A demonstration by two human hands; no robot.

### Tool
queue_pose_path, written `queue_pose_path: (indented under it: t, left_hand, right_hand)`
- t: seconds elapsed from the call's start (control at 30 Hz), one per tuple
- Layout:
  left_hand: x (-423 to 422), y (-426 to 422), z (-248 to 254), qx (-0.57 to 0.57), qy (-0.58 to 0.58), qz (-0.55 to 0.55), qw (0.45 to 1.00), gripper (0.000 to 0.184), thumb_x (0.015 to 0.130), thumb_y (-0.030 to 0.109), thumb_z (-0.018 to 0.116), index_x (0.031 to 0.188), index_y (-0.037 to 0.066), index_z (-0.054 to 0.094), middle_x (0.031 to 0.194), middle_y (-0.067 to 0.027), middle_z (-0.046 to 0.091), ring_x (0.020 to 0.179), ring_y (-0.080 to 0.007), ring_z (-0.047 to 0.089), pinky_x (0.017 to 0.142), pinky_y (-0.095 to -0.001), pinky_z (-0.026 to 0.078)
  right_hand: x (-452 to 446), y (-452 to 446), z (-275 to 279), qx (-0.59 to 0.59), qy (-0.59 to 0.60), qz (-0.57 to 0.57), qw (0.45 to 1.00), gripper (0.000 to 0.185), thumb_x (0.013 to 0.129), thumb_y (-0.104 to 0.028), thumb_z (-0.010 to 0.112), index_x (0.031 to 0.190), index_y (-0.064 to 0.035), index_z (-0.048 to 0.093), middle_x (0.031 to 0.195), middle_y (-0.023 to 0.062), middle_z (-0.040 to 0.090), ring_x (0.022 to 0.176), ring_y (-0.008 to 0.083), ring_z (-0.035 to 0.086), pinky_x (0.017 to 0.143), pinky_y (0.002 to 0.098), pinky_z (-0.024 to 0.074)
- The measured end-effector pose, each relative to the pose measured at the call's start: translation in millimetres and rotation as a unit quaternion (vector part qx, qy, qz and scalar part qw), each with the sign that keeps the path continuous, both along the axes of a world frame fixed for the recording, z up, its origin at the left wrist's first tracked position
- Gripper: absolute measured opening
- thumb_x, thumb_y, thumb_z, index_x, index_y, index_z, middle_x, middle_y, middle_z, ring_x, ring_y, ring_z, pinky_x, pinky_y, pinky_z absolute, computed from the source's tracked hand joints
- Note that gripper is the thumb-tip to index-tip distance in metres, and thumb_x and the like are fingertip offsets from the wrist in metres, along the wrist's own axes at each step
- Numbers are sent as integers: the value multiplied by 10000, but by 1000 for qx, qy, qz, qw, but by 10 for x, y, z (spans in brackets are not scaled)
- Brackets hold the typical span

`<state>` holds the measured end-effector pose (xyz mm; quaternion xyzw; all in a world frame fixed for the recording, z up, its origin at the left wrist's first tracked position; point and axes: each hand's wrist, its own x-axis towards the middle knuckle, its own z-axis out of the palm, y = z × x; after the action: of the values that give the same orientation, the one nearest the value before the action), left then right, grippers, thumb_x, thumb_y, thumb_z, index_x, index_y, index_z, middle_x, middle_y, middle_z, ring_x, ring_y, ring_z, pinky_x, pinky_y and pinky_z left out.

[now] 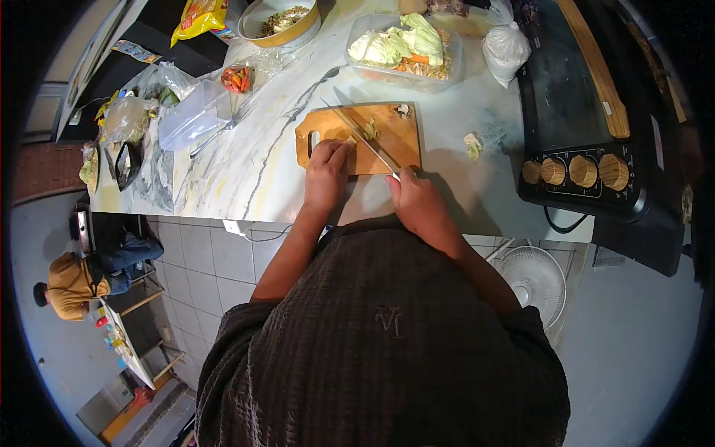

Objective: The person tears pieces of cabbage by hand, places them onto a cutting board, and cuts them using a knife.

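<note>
So we've got a marble-patterned counter (261,175) running across the kitchen, a tiled floor below, and another person (71,287) off to our left, well apart from our hands. A wooden cutting board (383,160) lies flat near our edge of the counter, and beyond it sits a clear tub (406,82) with pale green leaves (378,47) heaped in it.

Our right hand (421,207) is closed around the handle of the knife (369,145), whose blade slants over the board, tip up and to the left. Our left hand (326,175) is at the board's left part, fingers bunched in narrow beside a small pale piece; we can't tell if they're actually pinching it. A few greenish scraps (371,130) lie on the board, just past the blade.

For clean slicing here, we'd curl those left fingertips back and let the knuckles face the blade, since bits this small leave hardly any room. Short, easy strokes with a firm grip should beat pushing straight down. The board could skate on a slick top too, so a bit of steady left-hand pressure helps. Nudging the loose scraps aside first would give the edge a flatter landing.
</note>
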<state>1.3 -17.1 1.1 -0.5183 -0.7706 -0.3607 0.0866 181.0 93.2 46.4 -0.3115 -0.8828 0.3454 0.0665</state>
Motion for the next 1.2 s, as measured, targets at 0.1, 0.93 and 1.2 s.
queue_pose_path:
  t: [0.1, 0.93, 1.2]
  left_hand:
    - [1, 16, -9, 2, -7, 7, 1000, 223, 788, -53, 689, 996, 20, 723, 923, -107, 636, 930, -300, 633, 816, -399, 533]
    - [17, 35, 60, 35, -30, 10, 999, 186, 786, -39, 744, 965, 3, 717, 859, -110, 612, 846, -295, 621, 751, -400, 527]
    - [32, 43, 81, 51, -35, 12, 998, 164, 776, -34, 755, 930, -7, 707, 849, -113, 626, 857, -303, 628, 752, -404, 538]
  right_hand:
    - [-28, -31, -77, 0, 16, 5, 1000, 333, 1018, -316, 554, 930, 5, 571, 698, 290, 636, 696, 510, 637, 623, 587, 498]
    - [-158, -91, -80, -21, -53, 4, 998, 380, 1038, -330, 514, 920, 29, 554, 753, 310, 652, 758, 520, 645, 676, 601, 495]
    - [-218, -41, -61, -40, -74, 13, 996, 354, 1034, -299, 522, 942, 40, 562, 767, 312, 656, 772, 516, 653, 676, 588, 507]
